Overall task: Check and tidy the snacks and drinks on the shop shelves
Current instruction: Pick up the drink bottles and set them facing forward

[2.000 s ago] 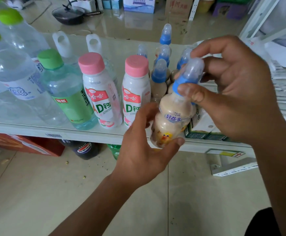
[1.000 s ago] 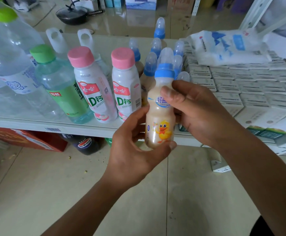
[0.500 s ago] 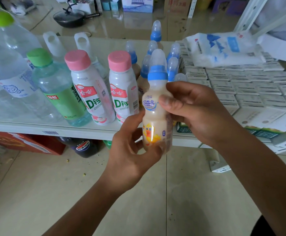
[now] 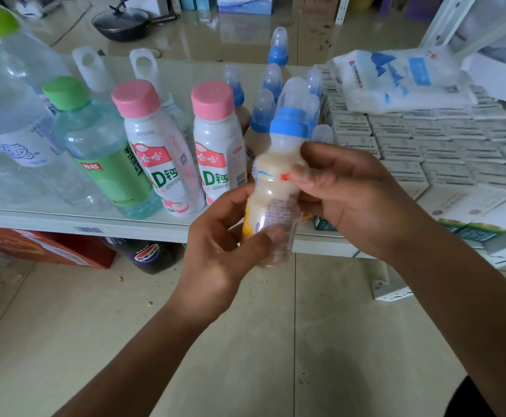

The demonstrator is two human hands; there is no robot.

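A small milky drink bottle [image 4: 273, 191] with a blue collar and clear dome cap stands upright in front of the shelf edge. My left hand [image 4: 218, 251] grips its lower part from the left, thumb across the front. From the right, my right hand [image 4: 354, 197] holds its waist. The label's text side faces me, and the yellow duck shows only at the left edge. Behind it on the white shelf [image 4: 125, 227] stand several matching blue-capped bottles [image 4: 263, 109].
Two pink-capped AD calcium milk bottles [image 4: 155, 152] and green-capped bottles [image 4: 95, 145] stand at the shelf's left. Stacked white cartons [image 4: 426, 152] with a plastic bag [image 4: 396, 79] on top fill the right. A dark cola bottle [image 4: 146, 254] lies under the shelf.
The bottle went from tilted to upright and has been turned in my hands, so the duck picture swung from the front round to the left edge.
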